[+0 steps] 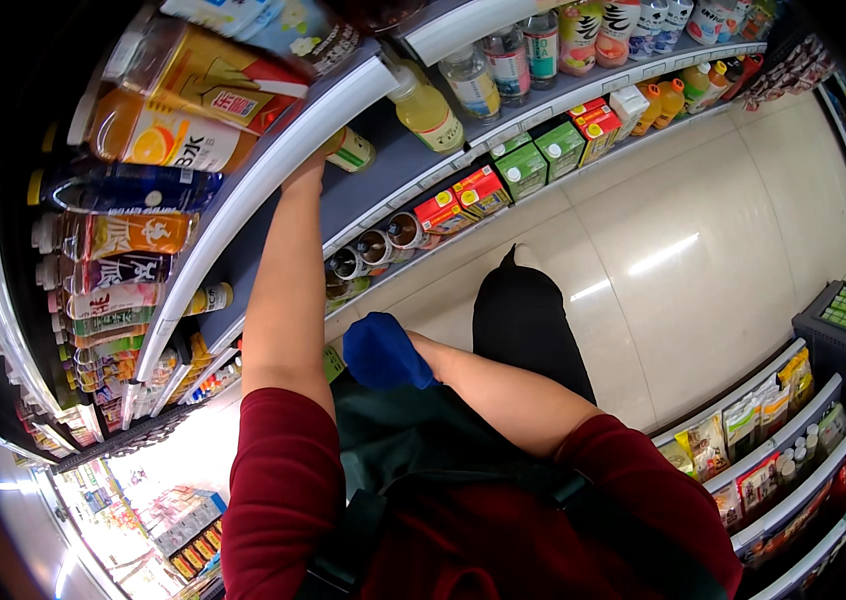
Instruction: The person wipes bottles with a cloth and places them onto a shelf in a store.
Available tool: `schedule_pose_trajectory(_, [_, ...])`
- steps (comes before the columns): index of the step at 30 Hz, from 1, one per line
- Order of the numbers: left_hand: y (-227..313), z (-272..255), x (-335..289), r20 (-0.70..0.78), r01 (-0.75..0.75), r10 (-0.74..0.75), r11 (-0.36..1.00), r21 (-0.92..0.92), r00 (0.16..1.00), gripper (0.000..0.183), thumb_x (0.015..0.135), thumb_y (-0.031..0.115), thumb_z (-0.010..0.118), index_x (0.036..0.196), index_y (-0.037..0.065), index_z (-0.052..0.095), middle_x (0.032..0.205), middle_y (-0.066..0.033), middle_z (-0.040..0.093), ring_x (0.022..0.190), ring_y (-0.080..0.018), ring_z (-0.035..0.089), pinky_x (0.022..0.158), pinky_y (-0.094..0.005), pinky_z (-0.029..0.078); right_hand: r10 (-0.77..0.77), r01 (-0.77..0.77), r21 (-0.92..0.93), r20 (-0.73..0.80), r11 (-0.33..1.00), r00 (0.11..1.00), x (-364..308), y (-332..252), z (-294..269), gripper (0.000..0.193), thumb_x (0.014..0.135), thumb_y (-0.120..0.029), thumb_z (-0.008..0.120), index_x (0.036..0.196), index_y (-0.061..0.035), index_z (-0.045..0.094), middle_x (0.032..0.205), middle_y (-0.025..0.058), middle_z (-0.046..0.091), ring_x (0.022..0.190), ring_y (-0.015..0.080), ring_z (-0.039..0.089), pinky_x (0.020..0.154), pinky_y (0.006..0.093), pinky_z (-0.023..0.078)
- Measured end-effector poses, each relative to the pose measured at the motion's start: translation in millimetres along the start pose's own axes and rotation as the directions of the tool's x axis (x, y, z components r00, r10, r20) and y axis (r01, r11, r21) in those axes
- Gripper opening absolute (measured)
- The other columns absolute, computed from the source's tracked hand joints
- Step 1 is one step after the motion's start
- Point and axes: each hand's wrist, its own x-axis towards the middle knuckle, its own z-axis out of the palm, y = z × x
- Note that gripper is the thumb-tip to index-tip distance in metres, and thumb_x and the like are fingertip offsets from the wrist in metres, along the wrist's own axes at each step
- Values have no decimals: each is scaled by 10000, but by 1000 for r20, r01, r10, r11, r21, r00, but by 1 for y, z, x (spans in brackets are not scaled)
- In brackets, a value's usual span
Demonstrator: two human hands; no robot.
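My left arm reaches up into a grey drinks shelf point(338, 215), and my left hand point(309, 174) goes in under the pale edge of the shelf above. That edge hides its fingers. Right by the hand is a small bottle with a pale green label point(352, 151), tilted, its upper part out of sight. A larger bottle of yellow drink point(428, 110) stands to its right. In front of my body, below the shelf, my right hand point(425, 352) grips a bunched blue cloth point(381, 352), which covers most of the fingers.
Red cartons point(463, 197), green cartons point(541, 163) and dark-lidded containers point(373, 248) line the lower shelf. Several bottles point(148, 190) crowd the shelf at left. A snack rack point(773, 440) stands at right on the pale tiled floor point(663, 230). My dark-clad leg point(528, 325) is below.
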Motion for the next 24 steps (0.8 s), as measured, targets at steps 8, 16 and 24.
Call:
schedule_pose_trajectory(8, [22, 37, 54, 127, 5, 2, 999, -53, 992, 317, 904, 267, 525, 1087, 28, 622, 1088, -180, 632, 1023, -361, 580, 883, -410, 456, -65, 54, 99, 111, 994, 992, -12, -14, 16, 376, 913, -408, 551, 1127, -102, 601, 1012, 43, 636, 885, 154, 621, 787, 310, 508])
schedule_pose_trajectory(16, [36, 62, 69, 187, 7, 7, 997, -75, 982, 321, 898, 264, 542, 1101, 26, 614, 1097, -173, 630, 1025, -350, 582, 886, -406, 455, -43, 10, 198, 164, 980, 986, -15, -20, 26, 284, 920, -342, 553, 1063, -104, 610, 969, 40, 635, 830, 150, 613, 736, 301, 504])
schedule_pose_trajectory(24, [45, 65, 75, 193, -4, 24, 995, -103, 981, 328, 893, 261, 559, 1114, 24, 606, 1105, -167, 628, 1026, -339, 584, 888, -401, 453, 33, -55, 182, 121, 982, 992, -9, -18, 20, 285, 938, -314, 537, 1119, -103, 598, 1030, 44, 645, 907, 157, 625, 805, 307, 506])
